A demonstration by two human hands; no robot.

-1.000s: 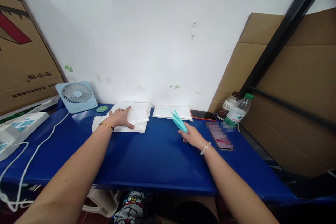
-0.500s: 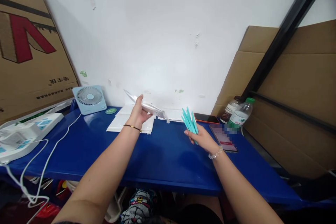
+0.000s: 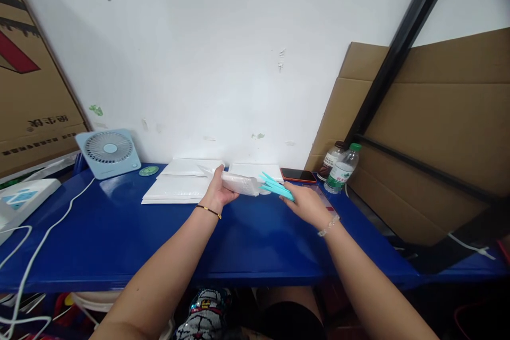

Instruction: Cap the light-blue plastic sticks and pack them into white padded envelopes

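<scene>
My left hand [image 3: 220, 191] is closed around a clear plastic bag [image 3: 242, 184], whose end points to the right. In my right hand [image 3: 306, 202] is a bunch of thin turquoise strips [image 3: 277, 187], gripped at one end with the tips fanned toward the bag. Those tips meet or overlap the bag's right end; whether any are inside it I cannot tell. Behind and left of my left hand lie white sheets or flat packets [image 3: 175, 186] in a stack. Another white stack [image 3: 255, 171] lies behind the bag, against the wall.
On the blue table [image 3: 255, 249] stand a light blue fan [image 3: 109, 151], a green round disc [image 3: 149, 171] and a white power strip [image 3: 32, 196] with cables. To the right are a phone [image 3: 298, 175], a partly covered second phone [image 3: 324, 199] and two bottles [image 3: 340, 170]. Cardboard [image 3: 430, 143] leans at right.
The turquoise strips have swung from upright to nearly level, and my right hand has brought them left to the bag's end. The bag has turned its end toward them. The view has shifted right.
</scene>
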